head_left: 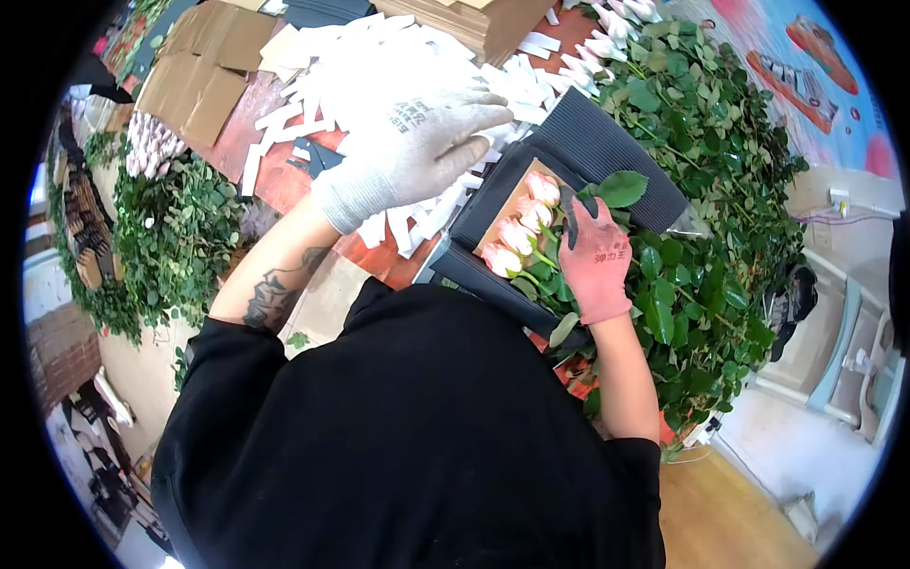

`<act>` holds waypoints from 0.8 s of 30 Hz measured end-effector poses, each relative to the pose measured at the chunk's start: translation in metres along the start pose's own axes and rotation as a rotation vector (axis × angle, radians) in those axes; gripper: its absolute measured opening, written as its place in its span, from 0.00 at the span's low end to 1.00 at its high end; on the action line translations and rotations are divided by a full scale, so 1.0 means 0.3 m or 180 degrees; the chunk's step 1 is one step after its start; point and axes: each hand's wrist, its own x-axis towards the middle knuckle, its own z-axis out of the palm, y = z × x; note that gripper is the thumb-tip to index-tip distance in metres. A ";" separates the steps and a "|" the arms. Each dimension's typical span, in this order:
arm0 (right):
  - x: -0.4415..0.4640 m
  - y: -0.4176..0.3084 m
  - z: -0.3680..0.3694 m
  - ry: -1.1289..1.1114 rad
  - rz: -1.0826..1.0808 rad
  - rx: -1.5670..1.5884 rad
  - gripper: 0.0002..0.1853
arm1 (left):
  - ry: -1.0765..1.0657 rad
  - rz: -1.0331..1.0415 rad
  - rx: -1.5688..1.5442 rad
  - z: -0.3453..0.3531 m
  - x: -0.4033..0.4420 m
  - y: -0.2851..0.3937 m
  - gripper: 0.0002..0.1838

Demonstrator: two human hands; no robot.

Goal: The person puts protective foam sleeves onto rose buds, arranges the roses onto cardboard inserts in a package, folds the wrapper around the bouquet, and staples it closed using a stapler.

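My left hand (pixel 422 142), in a pale grey-white glove, reaches over a heap of white paper strips (pixel 374 62) with its fingers stretched out and nothing in them. Below my right hand (pixel 595 248), in a pink glove with dark fingertips, several pale pink roses (pixel 519 232) lie side by side on a strip of brown cardboard (pixel 491 237). Its fingers are curled over the rose stems just beside the blooms, and the palm hides part of them. Black corrugated cardboard (pixel 611 156) lies around and behind the roses. A green leaf (pixel 623 189) sticks out above the right fingers.
A large pile of leafy rose stems (pixel 701 275) spreads along the right, with more pale blooms (pixel 607 38) at its far end. Brown cardboard sheets (pixel 204 71) lie at the back left of the red table (pixel 275 175). More bunched foliage (pixel 171 237) stands at left.
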 end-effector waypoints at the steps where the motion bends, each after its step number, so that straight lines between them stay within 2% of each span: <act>1: -0.002 0.003 0.002 -0.0004 -0.0030 -0.0008 0.24 | 0.0024 -0.0020 0.0002 0.000 0.002 0.014 0.23; 4: 0.001 0.004 0.002 0.0066 -0.0124 -0.0083 0.25 | -0.0584 0.0279 0.0652 0.033 0.045 0.121 0.24; 5: 0.003 0.001 -0.002 -0.0018 -0.0067 -0.0049 0.25 | -0.0261 0.0684 0.1070 0.082 0.027 0.134 0.26; 10: 0.001 0.001 -0.004 -0.0088 0.0047 -0.0055 0.26 | -0.0607 0.0632 0.0636 0.224 -0.037 0.205 0.37; 13: -0.015 0.034 0.003 0.0333 -0.0137 0.0320 0.25 | -0.0609 0.0513 0.0557 0.240 -0.061 0.173 0.39; 15: -0.032 0.029 -0.045 0.0477 -0.0099 0.0458 0.25 | -0.0620 0.0545 0.0675 0.234 -0.061 0.162 0.37; 17: -0.040 -0.007 -0.129 0.0940 -0.0295 0.0299 0.21 | -0.0718 0.0612 0.0711 0.219 -0.049 0.149 0.36; 18: -0.045 -0.013 -0.161 0.0831 -0.0356 0.0347 0.19 | -0.0741 0.0609 0.0680 0.209 -0.033 0.143 0.30; 21: -0.060 -0.023 -0.176 0.0500 -0.0669 0.0214 0.18 | -0.1081 0.0771 0.0268 0.188 0.022 0.074 0.25; 22: -0.064 -0.018 -0.152 0.0603 -0.0786 0.0036 0.20 | -0.0663 0.0833 0.0033 0.192 0.024 0.055 0.18; 24: -0.067 -0.011 -0.103 0.0565 -0.0857 -0.0182 0.21 | -0.0751 0.0743 -0.0144 0.190 0.055 0.018 0.17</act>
